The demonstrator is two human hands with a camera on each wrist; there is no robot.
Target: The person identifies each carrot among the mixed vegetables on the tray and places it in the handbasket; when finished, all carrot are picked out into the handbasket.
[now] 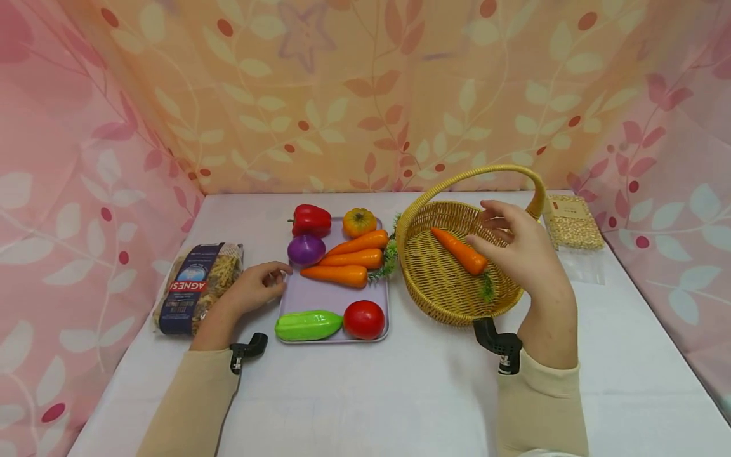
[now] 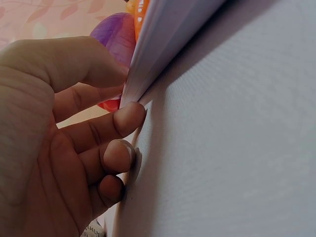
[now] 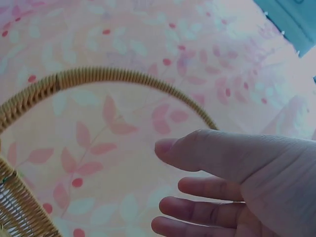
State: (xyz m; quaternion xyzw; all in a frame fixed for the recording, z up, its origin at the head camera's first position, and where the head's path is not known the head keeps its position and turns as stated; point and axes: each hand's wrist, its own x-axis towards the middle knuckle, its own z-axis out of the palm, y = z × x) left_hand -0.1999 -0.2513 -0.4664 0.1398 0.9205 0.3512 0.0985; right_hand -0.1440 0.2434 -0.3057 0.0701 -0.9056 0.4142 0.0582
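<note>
My right hand [image 1: 522, 247] hovers over the right side of a wicker basket [image 1: 419, 298], thumb and fingers apart with nothing between them. Below it an orange carrot [image 1: 457, 249] with green leaves lies inside the basket. The basket handle [image 3: 108, 75] arches beyond the hand in the right wrist view. My left hand [image 1: 259, 285] rests at the left edge of a lilac tray [image 1: 325, 296], fingers loosely bent; thumb and index tip meet its rim [image 2: 143, 59]. The tray bears several carrots [image 1: 337, 275], a purple onion-like vegetable [image 1: 306, 250], a red pepper [image 1: 311, 220] and a small pumpkin [image 1: 359, 223].
At the tray's front lie a green ridged vegetable [image 1: 308, 325] and a tomato [image 1: 363, 319]. A pasta bag [image 1: 197, 289] stands left of my left hand. Behind the basket, at right, is a bag of pale grains [image 1: 573, 222]. Patterned curtains [image 1: 365, 95] enclose the white table [image 1: 365, 393].
</note>
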